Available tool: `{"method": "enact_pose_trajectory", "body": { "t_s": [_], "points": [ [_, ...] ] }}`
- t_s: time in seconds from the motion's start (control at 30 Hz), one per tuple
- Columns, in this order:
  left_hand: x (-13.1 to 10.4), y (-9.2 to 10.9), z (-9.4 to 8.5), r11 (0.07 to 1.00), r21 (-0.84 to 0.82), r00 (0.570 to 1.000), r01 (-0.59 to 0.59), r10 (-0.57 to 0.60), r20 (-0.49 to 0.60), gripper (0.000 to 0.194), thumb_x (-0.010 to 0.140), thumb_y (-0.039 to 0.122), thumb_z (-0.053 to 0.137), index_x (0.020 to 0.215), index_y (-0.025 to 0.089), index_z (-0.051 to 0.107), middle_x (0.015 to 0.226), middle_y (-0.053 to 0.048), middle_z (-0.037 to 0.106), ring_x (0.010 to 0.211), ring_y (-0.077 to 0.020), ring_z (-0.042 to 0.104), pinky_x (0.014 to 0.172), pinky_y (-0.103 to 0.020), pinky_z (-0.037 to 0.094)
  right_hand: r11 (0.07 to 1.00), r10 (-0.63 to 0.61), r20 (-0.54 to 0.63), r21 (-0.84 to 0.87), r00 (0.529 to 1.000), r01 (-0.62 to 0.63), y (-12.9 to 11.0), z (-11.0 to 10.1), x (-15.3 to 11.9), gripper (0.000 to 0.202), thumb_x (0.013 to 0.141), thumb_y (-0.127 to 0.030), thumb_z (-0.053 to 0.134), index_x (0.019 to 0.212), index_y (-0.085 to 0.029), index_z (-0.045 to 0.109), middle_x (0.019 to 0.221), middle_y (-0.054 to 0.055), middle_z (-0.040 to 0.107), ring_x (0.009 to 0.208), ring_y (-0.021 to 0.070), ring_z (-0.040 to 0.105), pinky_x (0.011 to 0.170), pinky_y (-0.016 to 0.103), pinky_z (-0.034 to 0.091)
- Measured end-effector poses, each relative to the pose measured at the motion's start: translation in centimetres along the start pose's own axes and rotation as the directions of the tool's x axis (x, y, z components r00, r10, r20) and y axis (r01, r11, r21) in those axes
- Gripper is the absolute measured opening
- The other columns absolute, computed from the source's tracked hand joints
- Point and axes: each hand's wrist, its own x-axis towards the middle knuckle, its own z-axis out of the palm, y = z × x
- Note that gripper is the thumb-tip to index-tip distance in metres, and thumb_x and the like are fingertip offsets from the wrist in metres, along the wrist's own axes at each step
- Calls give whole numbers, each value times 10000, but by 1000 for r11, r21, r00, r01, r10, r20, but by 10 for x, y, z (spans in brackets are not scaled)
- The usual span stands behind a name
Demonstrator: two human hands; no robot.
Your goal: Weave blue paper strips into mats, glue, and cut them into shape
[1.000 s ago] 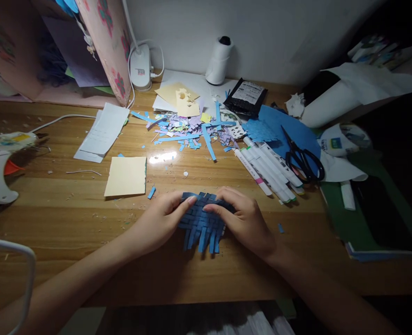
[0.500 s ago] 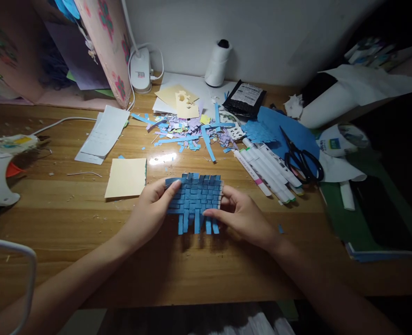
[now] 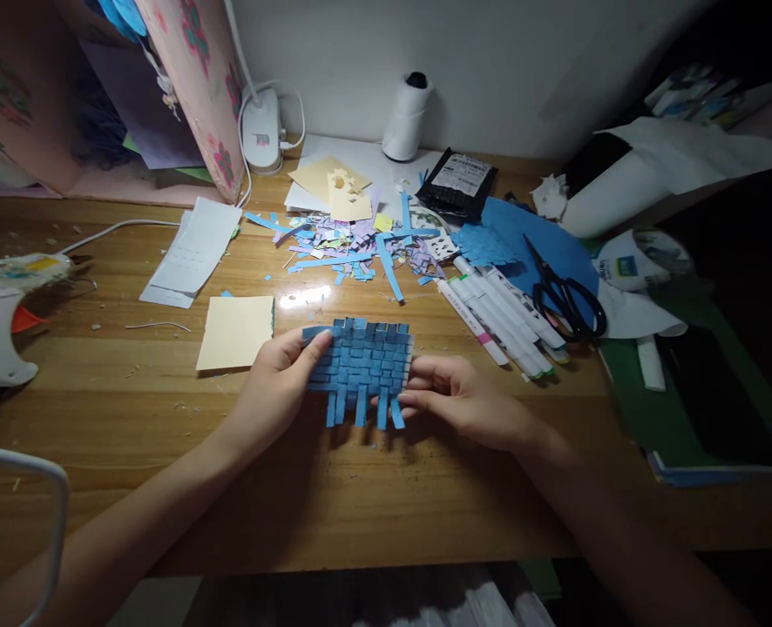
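A blue woven paper piece [image 3: 363, 361] is held above the wooden table, with several loose strip ends hanging from its lower edge. My left hand [image 3: 287, 370] grips its left side, thumb on top and fingers behind. At its lower right corner, my right hand [image 3: 448, 396] pinches the edge near the rightmost strip end, between thumb and fingers. A cream square of paper [image 3: 235, 333] lies on the table left of the woven piece.
Paper scraps and blue strips [image 3: 360, 244] lie behind the hands. White markers [image 3: 510, 322] and black scissors [image 3: 565, 296] are at the right, a glue gun [image 3: 7, 305] at the far left. A thread cone [image 3: 407, 120] stands by the wall.
The woven piece has shifted slightly left and up with my left hand. My right thumb has moved right along the lower edge to the corner, and the rightmost strip end now slants outward.
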Motion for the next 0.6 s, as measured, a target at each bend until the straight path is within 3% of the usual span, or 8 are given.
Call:
{"method": "enact_pose_trajectory", "body": {
  "t_s": [0.17,0.3,0.43,0.6],
  "points": [
    [4,-3,-3,998,-24,995,-49,47,-92,304,823,420,565,822,134,667,700,-16,659,625,-135,565,609,-229,466,994,-93,-286,-88,954,70,1,-2,2,123,670,-220,739,765,-166,681,596,-30,666,512,97,638,494,185,538],
    [5,-4,-5,997,-25,986,-67,63,-157,325,824,439,560,875,138,672,771,-37,685,704,-167,612,679,-262,492,971,-220,-375,-175,900,165,-3,-3,3,97,673,-218,747,746,-168,707,577,-20,676,458,64,588,449,152,494],
    [4,-4,-5,996,-28,981,-86,80,-179,308,835,422,553,912,149,671,820,-37,694,748,-173,626,746,-283,500,945,-313,-461,-235,830,226,-5,-4,3,103,673,-240,751,740,-178,703,719,21,735,545,100,638,504,193,531],
    [5,-3,-5,994,-57,979,-92,80,-188,309,828,419,563,910,140,668,830,-37,695,772,-176,628,779,-299,503,902,-424,-503,-309,753,301,-4,-9,2,48,743,-215,702,787,-197,700,753,11,743,539,88,625,522,196,525]
  ]
}}
